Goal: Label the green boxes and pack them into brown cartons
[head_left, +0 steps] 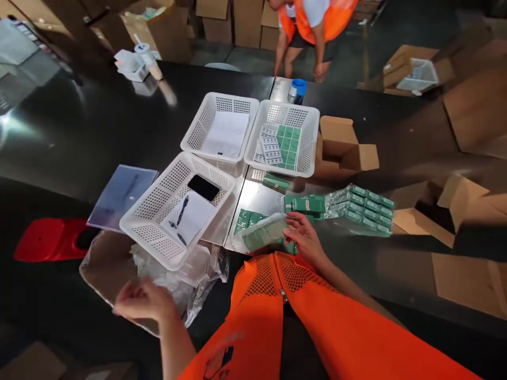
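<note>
My right hand [304, 236] pinches the edge of a frosted plastic bag [263, 232] with something flat and green inside, held over the near edge of the table. Beneath and around it lie small green boxes [311, 205], some in stacks. To the right, a shrink-wrapped pack of green boxes [366, 208] rests on the dark tabletop. My left hand [144, 302] is off the table, above a carton [106, 269] filled with crumpled clear plastic [198, 264]. Motion smears its fingers, and I see no object in it.
A white basket [137, 214] holds a phone, paper and pens. Behind it stand a basket with paper [253, 103] and a basket with label sheets [317, 119]. Open cardboard boxes [340, 129] line the right. A red stool [47, 240] is at left; a person in an orange vest [332, 18] stands opposite.
</note>
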A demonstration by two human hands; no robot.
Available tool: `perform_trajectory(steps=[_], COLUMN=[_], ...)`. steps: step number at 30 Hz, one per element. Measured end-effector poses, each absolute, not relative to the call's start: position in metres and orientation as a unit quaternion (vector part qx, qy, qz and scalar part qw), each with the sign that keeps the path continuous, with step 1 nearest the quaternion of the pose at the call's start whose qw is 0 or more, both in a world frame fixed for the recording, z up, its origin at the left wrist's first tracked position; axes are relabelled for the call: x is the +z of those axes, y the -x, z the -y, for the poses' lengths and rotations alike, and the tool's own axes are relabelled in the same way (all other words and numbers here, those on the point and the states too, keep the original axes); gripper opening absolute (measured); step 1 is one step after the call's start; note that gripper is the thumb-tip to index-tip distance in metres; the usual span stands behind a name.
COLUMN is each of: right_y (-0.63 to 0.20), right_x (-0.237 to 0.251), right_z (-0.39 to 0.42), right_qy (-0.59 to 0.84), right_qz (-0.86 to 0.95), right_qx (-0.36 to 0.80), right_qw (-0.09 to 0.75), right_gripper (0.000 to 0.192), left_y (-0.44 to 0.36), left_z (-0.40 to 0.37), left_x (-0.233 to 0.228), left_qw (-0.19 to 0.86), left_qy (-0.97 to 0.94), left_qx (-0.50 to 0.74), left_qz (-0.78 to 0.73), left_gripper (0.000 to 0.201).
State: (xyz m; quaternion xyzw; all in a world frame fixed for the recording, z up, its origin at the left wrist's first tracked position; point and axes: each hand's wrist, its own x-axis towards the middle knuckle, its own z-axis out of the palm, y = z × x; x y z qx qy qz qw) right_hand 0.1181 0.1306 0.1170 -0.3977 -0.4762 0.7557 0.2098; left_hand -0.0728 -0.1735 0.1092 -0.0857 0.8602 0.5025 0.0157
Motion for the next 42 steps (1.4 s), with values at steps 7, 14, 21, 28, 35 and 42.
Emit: perform_trajectory(steps=[7,14,21,28,35,42], right_y=[-0.141,-0.19,-0.198,-0.187,-0.174,-0.155], right_x=[0.14,0.143,0.139,0.134,0.136,0.142], right_z=[-0.149,-0.152,-0.143,-0.144,-0.157,-0.149], right_qy=[0.34,0.391,0.448,0.448,0.453,0.418], right_qz=[0.497,0.445,0.459,0.388,0.325,0.344], right_qx=[0.763,0.75,0.683,0.705,0.711,0.773], right_qw=[0.236,0.293,0.35,0.389,0.428,0.331], right_gripper=[0.061,0.045,0.038,0.047,0.057,0.048], left_y=[0.004,0.006,0.002,0.006,0.036,0.049], left_z=[0.017,-0.051,-0.073,-0.079,-0.066,-0.06], left_x=[0.108,0.134,0.143,0.157,0.167,0.17], left_qw=[0.418,0.393,0.251,0.28,0.366,0.24], left_qy=[-0.099,-0.137,-0.326,-0.253,-0.191,-0.4], left_qx=[0.639,0.658,0.604,0.689,0.662,0.58], left_qz=[-0.638,-0.627,-0.682,-0.619,-0.625,-0.668], left_gripper=[0.063,0.049,0.017,0.041,0.048,0.029])
